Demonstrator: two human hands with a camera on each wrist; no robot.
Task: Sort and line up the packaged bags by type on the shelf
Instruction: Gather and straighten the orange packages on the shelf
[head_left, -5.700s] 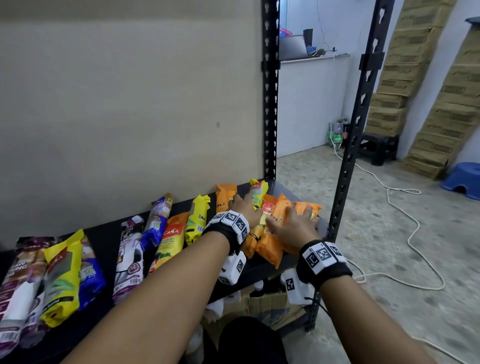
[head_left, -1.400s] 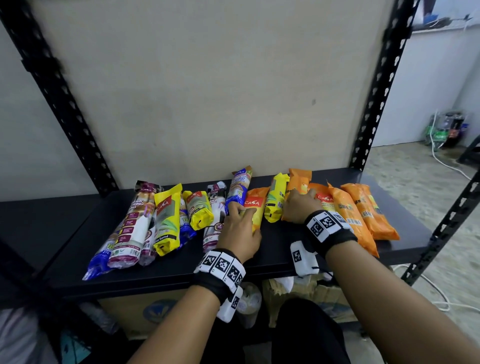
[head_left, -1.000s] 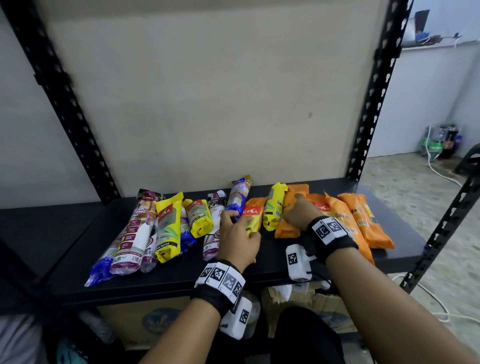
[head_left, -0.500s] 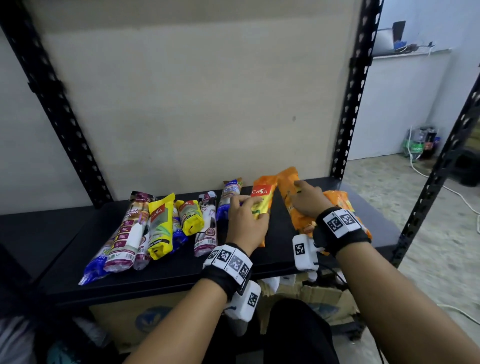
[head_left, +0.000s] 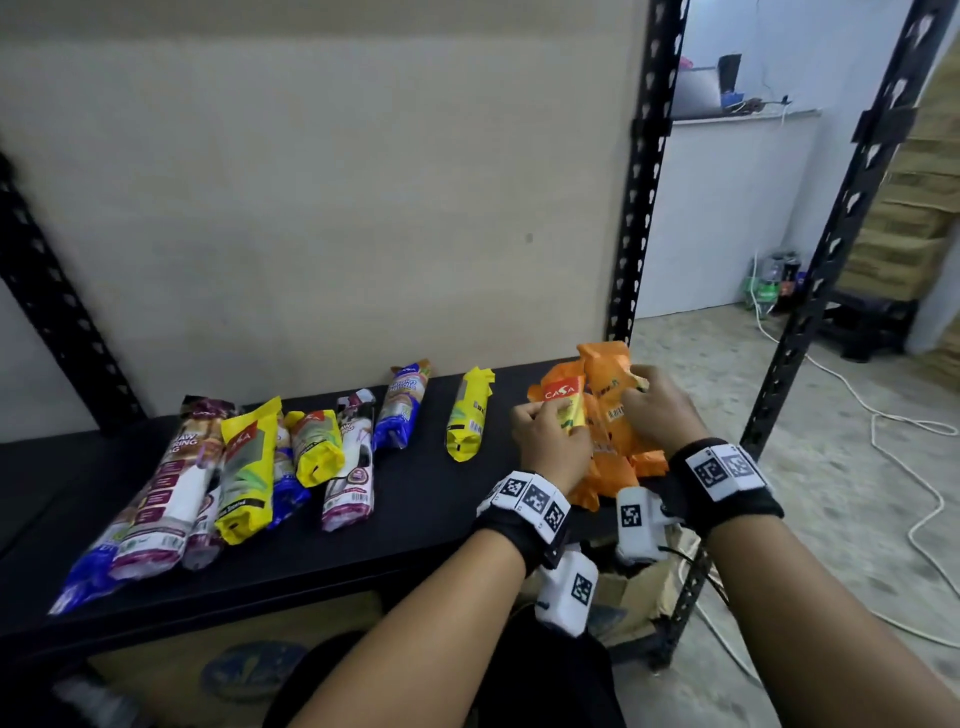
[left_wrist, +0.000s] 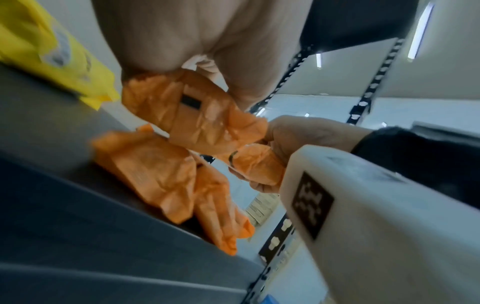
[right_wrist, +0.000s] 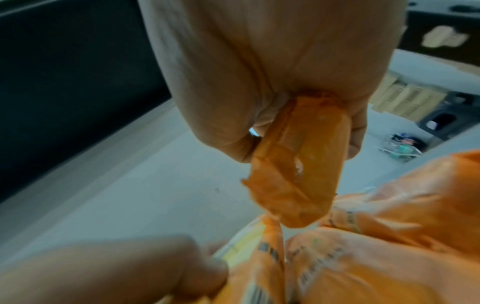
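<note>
Packaged bags lie on a black shelf (head_left: 415, 525). My left hand (head_left: 550, 441) grips an orange bag (head_left: 563, 397) with a red CASA label; in the left wrist view the same orange bag (left_wrist: 197, 115) hangs from my fingers above the shelf. My right hand (head_left: 657, 408) grips another orange bag (head_left: 605, 379), seen held upright as an orange bag (right_wrist: 296, 172) in the right wrist view. More orange bags (head_left: 618, 462) lie piled under both hands. A yellow bag (head_left: 467, 415) lies alone to the left, then a blue bag (head_left: 402, 405).
At the shelf's left lies a mixed cluster: a purple and white bag (head_left: 166, 483), a yellow bag (head_left: 244, 467), a small yellow bag (head_left: 317, 447), a white bag (head_left: 350, 462). Black uprights (head_left: 641, 171) stand at the right. A cable (head_left: 904, 431) runs across the floor.
Both hands have shifted right along the shelf, each lifting an orange bag over the orange pile. The yellow bag now lies apart on its own.
</note>
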